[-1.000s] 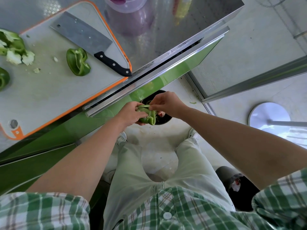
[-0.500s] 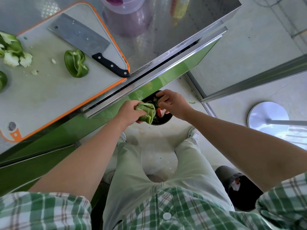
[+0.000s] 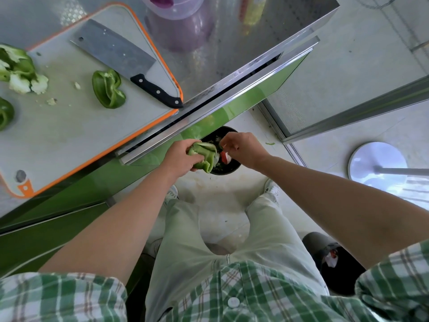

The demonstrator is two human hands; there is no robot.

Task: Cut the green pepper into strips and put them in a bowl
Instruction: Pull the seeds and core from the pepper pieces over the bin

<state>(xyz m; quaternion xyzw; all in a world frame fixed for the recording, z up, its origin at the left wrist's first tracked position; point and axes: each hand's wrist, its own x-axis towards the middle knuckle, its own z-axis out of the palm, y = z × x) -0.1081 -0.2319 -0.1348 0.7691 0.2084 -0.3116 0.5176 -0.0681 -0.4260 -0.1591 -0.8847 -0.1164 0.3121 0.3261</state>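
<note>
My left hand [image 3: 178, 156] grips a green pepper piece [image 3: 204, 156] below the counter edge, over a black bin [image 3: 228, 170] on the floor. My right hand [image 3: 243, 147] hovers just right of the pepper with its fingertips bunched together; whether they hold any pith I cannot see. Up on the counter, a white cutting board with an orange rim [image 3: 69, 135] carries another pepper piece [image 3: 108, 89], a cleaver [image 3: 116, 54] with a black handle, the torn core and pith [image 3: 18, 70], and a further green piece [image 3: 4, 112] at the left edge.
A clear plastic tub [image 3: 178, 19] with something purple inside stands behind the board on the steel counter. The green cabinet front [image 3: 232, 108] is close to my hands. A second dark bin [image 3: 336, 263] sits at my right foot, and a round metal stand base [image 3: 376, 163] lies farther right.
My right hand has pulled away from the pepper toward the right, over the bin. The left hand keeps holding the pepper in about the same place.
</note>
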